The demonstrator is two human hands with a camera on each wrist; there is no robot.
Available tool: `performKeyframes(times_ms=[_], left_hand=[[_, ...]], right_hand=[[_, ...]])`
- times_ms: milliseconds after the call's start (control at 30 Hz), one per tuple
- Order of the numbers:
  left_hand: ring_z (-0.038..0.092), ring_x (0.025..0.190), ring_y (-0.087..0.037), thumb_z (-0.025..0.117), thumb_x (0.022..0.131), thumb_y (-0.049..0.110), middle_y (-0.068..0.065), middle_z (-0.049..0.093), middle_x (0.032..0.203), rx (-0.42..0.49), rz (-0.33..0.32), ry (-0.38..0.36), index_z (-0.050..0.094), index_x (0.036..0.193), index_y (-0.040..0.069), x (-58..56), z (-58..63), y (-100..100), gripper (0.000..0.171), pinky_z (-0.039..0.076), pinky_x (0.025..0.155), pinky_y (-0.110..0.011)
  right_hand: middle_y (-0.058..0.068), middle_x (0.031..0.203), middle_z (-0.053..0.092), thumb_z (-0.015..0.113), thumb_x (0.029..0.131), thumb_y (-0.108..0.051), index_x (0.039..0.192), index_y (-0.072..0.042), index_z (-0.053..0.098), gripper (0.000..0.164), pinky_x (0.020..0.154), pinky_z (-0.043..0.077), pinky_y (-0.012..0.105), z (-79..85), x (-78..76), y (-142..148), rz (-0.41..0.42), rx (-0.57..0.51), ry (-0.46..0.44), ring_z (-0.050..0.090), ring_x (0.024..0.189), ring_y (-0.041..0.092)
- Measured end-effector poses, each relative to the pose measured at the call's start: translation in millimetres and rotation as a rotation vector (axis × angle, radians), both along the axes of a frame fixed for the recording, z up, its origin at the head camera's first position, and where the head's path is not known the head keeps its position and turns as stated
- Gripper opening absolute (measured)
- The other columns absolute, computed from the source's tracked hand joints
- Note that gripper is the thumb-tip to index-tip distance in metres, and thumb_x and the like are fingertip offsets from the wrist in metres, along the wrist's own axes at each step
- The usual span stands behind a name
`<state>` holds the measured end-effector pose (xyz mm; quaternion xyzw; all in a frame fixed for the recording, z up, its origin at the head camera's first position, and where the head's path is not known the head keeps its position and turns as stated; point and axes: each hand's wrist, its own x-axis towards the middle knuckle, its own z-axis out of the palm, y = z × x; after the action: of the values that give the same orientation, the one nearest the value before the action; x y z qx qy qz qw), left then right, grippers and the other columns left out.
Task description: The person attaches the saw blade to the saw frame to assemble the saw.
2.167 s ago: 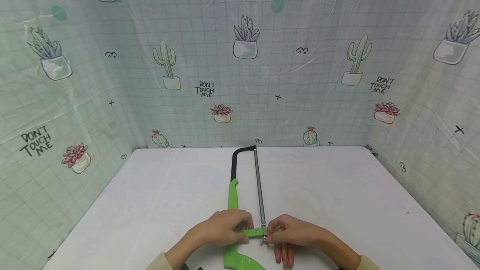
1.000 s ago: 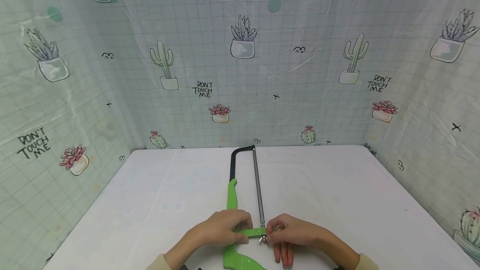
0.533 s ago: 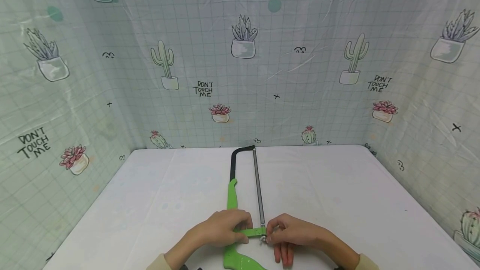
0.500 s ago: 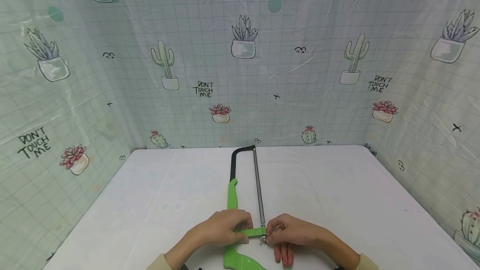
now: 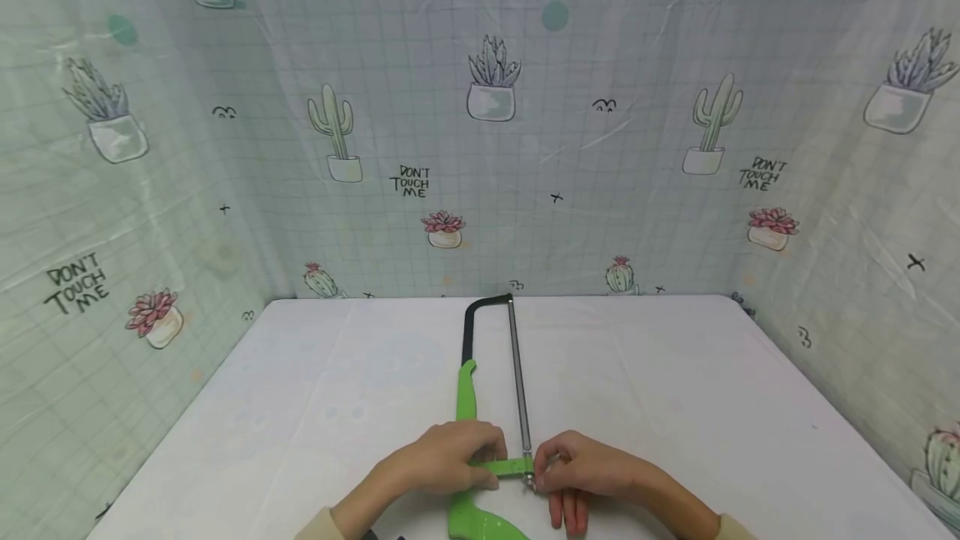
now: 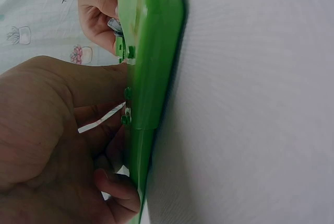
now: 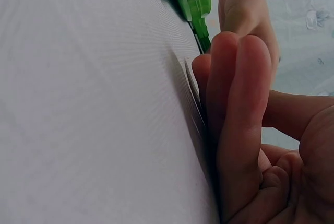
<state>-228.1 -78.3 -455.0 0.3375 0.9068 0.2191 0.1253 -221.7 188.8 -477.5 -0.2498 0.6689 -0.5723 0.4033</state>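
A hacksaw (image 5: 467, 394) lies flat on the white table, its green handle toward me and its black front frame pointing away. Its grey blade (image 5: 519, 382) runs along the right side, from the black tip to a short green arm. My left hand (image 5: 446, 458) grips the frame where that green arm joins it; the thumb and fingers lie around it in the left wrist view. My right hand (image 5: 592, 467) pinches a small metal wing nut (image 5: 528, 482) at the blade's near end, thumb against index finger. Its other fingers extend down by the tabletop, partly hiding the nut in the right wrist view.
The white table (image 5: 360, 373) reaches back to a cactus-printed curtain (image 5: 390, 107) that hangs behind it and on both sides. Dark small ends of something (image 5: 370, 535) show at the bottom edge, beside the left sleeve.
The wing nut has turned a little between my right fingers. Both hands and the hacksaw stay in place; the whole head view has shifted slightly.
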Motion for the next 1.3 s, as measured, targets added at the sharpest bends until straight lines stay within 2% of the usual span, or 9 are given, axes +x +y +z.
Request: performKeyframes(times_ms=[67, 133, 1133, 1300], left_hand=[[0.056, 0.087, 0.004, 0.079, 0.087, 0.034, 0.021, 0.063, 0.094, 0.001, -0.001, 0.0, 0.068, 0.104, 0.031, 1.0, 1.1, -0.2, 0.021, 0.049, 0.079, -0.026], [0.056, 0.087, 0.004, 0.079, 0.086, 0.034, 0.02, 0.063, 0.095, 0.002, -0.001, 0.0, 0.068, 0.104, 0.031, 1.7, 1.7, -0.4, 0.021, 0.049, 0.079, -0.026], [0.054, 0.083, 0.004, 0.08, 0.087, 0.033, 0.021, 0.06, 0.091, -0.001, -0.005, 0.002, 0.068, 0.102, 0.031, 2.0, 1.0, 0.1, 0.019, 0.047, 0.075, -0.024], [0.054, 0.083, 0.004, 0.079, 0.087, 0.034, 0.022, 0.06, 0.091, -0.008, 0.001, 0.004, 0.068, 0.101, 0.032, 1.3, -0.5, 0.6, 0.018, 0.046, 0.075, -0.024]], right_hand=[[0.002, 0.069, 0.073, 0.059, 0.099, -0.011, 0.101, -0.005, 0.06, 0.006, 0.049, 0.054, 0.022, -0.8, 0.6, -0.7, 0.001, 0.001, 0.001, 0.066, 0.05, 0.004], [0.0, 0.068, 0.073, 0.059, 0.099, -0.011, 0.101, -0.006, 0.06, 0.006, 0.049, 0.053, 0.022, -1.1, 1.2, -1.2, 0.002, 0.001, 0.009, 0.066, 0.05, 0.003], [0.0, 0.068, 0.072, 0.06, 0.097, -0.01, 0.1, -0.005, 0.062, 0.006, 0.049, 0.053, 0.021, -1.0, 1.8, -0.7, -0.002, 0.013, 0.023, 0.065, 0.05, 0.002], [-0.001, 0.068, 0.072, 0.064, 0.096, -0.011, 0.101, -0.006, 0.063, 0.008, 0.049, 0.053, 0.02, 0.0, 1.9, -0.9, -0.002, 0.017, 0.02, 0.065, 0.049, 0.002]])
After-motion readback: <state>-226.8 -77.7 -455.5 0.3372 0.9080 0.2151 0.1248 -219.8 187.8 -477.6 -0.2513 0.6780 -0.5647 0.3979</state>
